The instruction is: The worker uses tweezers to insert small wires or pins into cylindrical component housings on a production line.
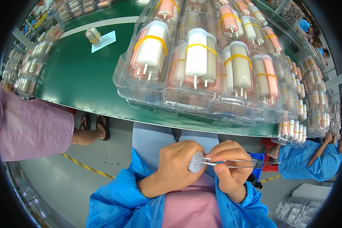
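My left hand (pixel 177 161) is closed around a small cylinder, most of it hidden in the fist. Only its round, translucent whitish end (pixel 196 164) shows, facing right. Between thumb and fingers, my right hand (pixel 231 167) grips thin metal tweezers (pixel 247 164). Their narrow tips reach the middle of that round end, and slim pale bits show there; whether the tips pinch anything is too fine to tell. Both hands are above my lap, just short of the table edge.
A clear plastic tray (pixel 144 91) holds several banded bundles of white, grey and pink tubes on the green table (pixel 76 81). Another bundle (pixel 94 35) stands by a paper slip (pixel 103 41). Co-workers sit left and right. A blue bin (pixel 258 163) is beyond my right hand.
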`<state>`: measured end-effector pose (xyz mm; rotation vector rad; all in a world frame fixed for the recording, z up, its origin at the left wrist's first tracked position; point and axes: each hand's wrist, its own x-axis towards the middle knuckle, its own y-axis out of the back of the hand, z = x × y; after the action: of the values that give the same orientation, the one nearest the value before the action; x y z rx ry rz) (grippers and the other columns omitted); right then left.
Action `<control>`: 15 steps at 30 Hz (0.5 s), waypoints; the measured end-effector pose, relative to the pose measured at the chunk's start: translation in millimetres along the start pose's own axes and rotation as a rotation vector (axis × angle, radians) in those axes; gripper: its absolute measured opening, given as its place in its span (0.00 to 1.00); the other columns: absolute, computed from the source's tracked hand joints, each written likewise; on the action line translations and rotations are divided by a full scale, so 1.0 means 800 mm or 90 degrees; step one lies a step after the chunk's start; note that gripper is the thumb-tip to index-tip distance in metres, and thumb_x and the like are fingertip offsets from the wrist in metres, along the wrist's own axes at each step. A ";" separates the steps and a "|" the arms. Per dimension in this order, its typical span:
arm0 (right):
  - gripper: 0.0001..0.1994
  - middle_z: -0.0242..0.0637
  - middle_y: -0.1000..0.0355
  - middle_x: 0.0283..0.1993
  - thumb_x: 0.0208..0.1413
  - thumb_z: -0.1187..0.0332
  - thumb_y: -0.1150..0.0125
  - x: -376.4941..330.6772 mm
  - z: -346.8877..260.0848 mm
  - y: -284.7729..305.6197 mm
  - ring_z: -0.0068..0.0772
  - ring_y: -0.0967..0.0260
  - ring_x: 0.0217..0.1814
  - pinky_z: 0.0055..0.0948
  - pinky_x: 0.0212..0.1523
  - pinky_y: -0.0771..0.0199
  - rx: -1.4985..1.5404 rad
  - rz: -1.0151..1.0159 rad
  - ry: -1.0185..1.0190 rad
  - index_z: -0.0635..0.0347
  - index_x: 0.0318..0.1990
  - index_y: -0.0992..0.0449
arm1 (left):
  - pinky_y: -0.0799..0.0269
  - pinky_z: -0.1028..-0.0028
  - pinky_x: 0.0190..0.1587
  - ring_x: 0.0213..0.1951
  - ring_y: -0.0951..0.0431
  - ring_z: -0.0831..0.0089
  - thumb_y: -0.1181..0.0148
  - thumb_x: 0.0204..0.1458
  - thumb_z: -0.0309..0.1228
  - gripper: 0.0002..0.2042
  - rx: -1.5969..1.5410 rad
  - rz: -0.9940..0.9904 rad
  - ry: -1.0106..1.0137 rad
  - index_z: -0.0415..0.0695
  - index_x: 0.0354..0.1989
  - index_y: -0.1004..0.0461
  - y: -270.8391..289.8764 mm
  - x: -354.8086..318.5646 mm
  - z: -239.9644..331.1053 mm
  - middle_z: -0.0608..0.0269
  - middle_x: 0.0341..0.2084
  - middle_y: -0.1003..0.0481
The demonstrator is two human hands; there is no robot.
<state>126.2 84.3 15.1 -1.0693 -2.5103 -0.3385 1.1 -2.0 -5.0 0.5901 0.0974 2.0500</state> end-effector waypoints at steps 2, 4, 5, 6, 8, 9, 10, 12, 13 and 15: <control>0.08 0.46 0.24 0.32 0.45 0.76 0.34 0.002 0.000 0.000 0.35 0.27 0.32 0.27 0.31 0.28 -0.001 -0.002 0.004 0.68 0.34 0.24 | 0.32 0.67 0.22 0.21 0.25 0.61 0.33 0.33 0.24 0.11 -0.003 -0.009 0.010 0.43 0.24 0.30 0.001 0.000 0.001 0.60 0.18 0.27; 0.08 0.45 0.24 0.32 0.44 0.76 0.33 0.003 0.000 -0.001 0.35 0.27 0.31 0.27 0.31 0.28 -0.008 -0.019 0.004 0.68 0.34 0.24 | 0.32 0.67 0.23 0.21 0.25 0.61 0.33 0.33 0.25 0.11 -0.012 -0.026 0.019 0.43 0.24 0.30 0.002 -0.001 0.001 0.60 0.19 0.27; 0.09 0.45 0.24 0.32 0.44 0.76 0.33 0.004 0.000 -0.001 0.35 0.26 0.31 0.27 0.31 0.28 -0.011 -0.028 0.004 0.68 0.34 0.24 | 0.32 0.67 0.23 0.22 0.25 0.61 0.32 0.33 0.25 0.11 -0.017 -0.030 0.021 0.43 0.24 0.30 0.002 -0.002 0.002 0.60 0.19 0.27; 0.09 0.44 0.24 0.32 0.44 0.76 0.33 0.005 -0.001 -0.001 0.36 0.26 0.31 0.28 0.31 0.28 -0.017 -0.031 0.010 0.68 0.34 0.24 | 0.32 0.67 0.23 0.22 0.25 0.61 0.32 0.33 0.26 0.11 -0.022 -0.035 0.023 0.43 0.24 0.30 0.003 -0.002 0.003 0.60 0.19 0.27; 0.09 0.44 0.24 0.31 0.43 0.77 0.33 0.007 -0.001 0.000 0.37 0.26 0.30 0.28 0.30 0.27 -0.028 -0.038 0.021 0.67 0.33 0.24 | 0.31 0.67 0.23 0.22 0.25 0.61 0.32 0.34 0.27 0.11 -0.030 -0.042 0.028 0.43 0.25 0.29 0.003 -0.003 0.003 0.60 0.19 0.27; 0.09 0.43 0.24 0.31 0.43 0.77 0.32 0.007 0.000 0.000 0.37 0.26 0.29 0.28 0.30 0.27 -0.034 -0.040 0.027 0.67 0.33 0.24 | 0.31 0.67 0.23 0.22 0.25 0.60 0.32 0.34 0.27 0.11 -0.034 -0.045 0.032 0.43 0.25 0.29 0.003 -0.003 0.003 0.60 0.19 0.27; 0.09 0.43 0.24 0.31 0.43 0.76 0.32 0.008 0.000 0.000 0.37 0.27 0.29 0.28 0.30 0.27 -0.040 -0.043 0.034 0.67 0.33 0.24 | 0.31 0.67 0.23 0.22 0.25 0.60 0.32 0.34 0.27 0.11 -0.038 -0.047 0.035 0.43 0.25 0.29 0.003 -0.004 0.003 0.60 0.19 0.27; 0.09 0.43 0.24 0.30 0.43 0.76 0.32 0.009 0.000 0.000 0.37 0.27 0.28 0.28 0.29 0.28 -0.050 -0.048 0.040 0.66 0.33 0.23 | 0.31 0.67 0.23 0.22 0.25 0.60 0.32 0.35 0.28 0.11 -0.035 -0.048 0.031 0.43 0.25 0.29 0.002 -0.004 0.002 0.60 0.19 0.27; 0.08 0.43 0.24 0.31 0.43 0.76 0.32 0.009 0.000 0.000 0.37 0.27 0.28 0.28 0.29 0.28 -0.053 -0.051 0.039 0.66 0.33 0.23 | 0.31 0.67 0.23 0.21 0.25 0.60 0.32 0.35 0.28 0.11 -0.033 -0.048 0.030 0.43 0.25 0.29 0.002 -0.004 0.002 0.60 0.19 0.27; 0.08 0.43 0.24 0.31 0.43 0.77 0.32 0.010 -0.002 0.000 0.37 0.27 0.28 0.28 0.30 0.28 -0.056 -0.052 0.037 0.65 0.33 0.23 | 0.31 0.67 0.23 0.21 0.25 0.60 0.32 0.36 0.28 0.11 -0.036 -0.048 0.028 0.43 0.25 0.29 0.002 -0.004 0.002 0.59 0.19 0.27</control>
<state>121.6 89.1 19.7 -0.9776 -2.5125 -0.4990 1.7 -5.6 -4.2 0.4988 0.0862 1.9866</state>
